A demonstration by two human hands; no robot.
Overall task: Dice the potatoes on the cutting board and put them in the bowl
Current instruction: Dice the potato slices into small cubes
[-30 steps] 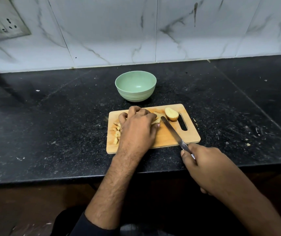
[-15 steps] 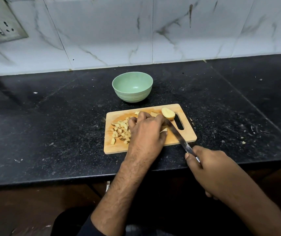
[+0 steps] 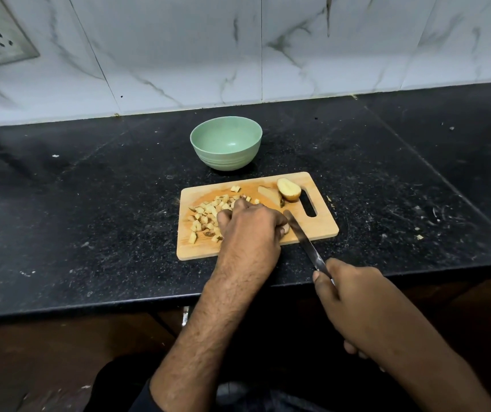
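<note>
A board lies on the black counter, just in front of a green bowl. Diced potato is heaped on its left part; a half potato and a wedge lie at the far right. A potato piece, mostly hidden, is held down under the curled left hand. The knife is gripped by the right hand, blade just beside the left fingers.

Left hand curled over a potato piece on the wooden cutting board; right hand gripping knife, blade beside the left fingers; diced potato heaped left; potato half by the slot; green bowl behind on black worktop.
</note>
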